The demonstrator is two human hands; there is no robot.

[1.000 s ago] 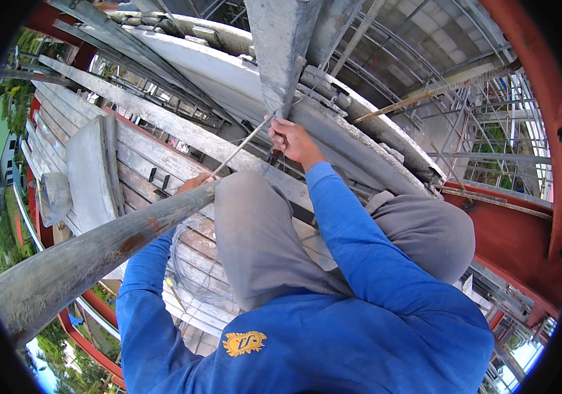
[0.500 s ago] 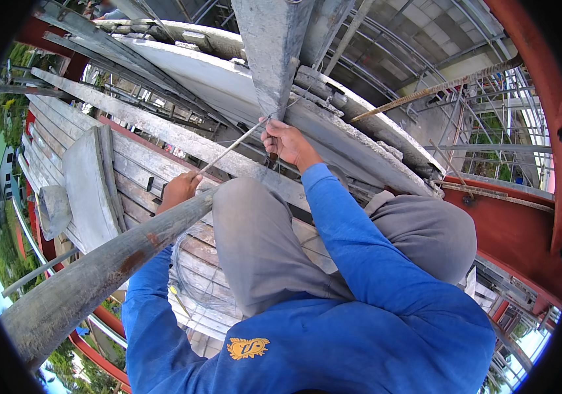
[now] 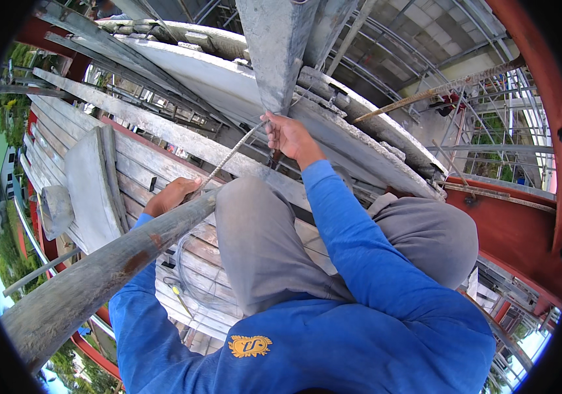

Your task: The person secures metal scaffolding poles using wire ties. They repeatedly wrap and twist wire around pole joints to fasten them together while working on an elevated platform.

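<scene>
A thin ribbed steel rod (image 3: pixel 235 150) slants between my hands in front of the grey upright beam (image 3: pixel 274 59). My left hand (image 3: pixel 173 196) is closed around its lower end, just beyond the thick pipe (image 3: pixel 123 269); some of the fingers are hidden. At the upper end, the fingers of my right hand (image 3: pixel 289 139) pinch the rod close to the beam's lower tip. Below that hand, a short brown piece (image 3: pixel 274 158) points down, too small to name.
Weathered planks (image 3: pixel 202 262) lie under me, carrying a loose coil of thin wire (image 3: pixel 192 289) and a yellow-ended tool (image 3: pixel 176 289). A grey board (image 3: pixel 90 187) and a bucket (image 3: pixel 56 211) are at the left. A rusty bar (image 3: pixel 418 98) juts out at the right, near red steel beams (image 3: pixel 517 223).
My left hand has shifted left, and my left arm has swung outward. The rod's lower end has moved slightly, while my right hand stays near the beam tip, its fingers slightly repositioned.
</scene>
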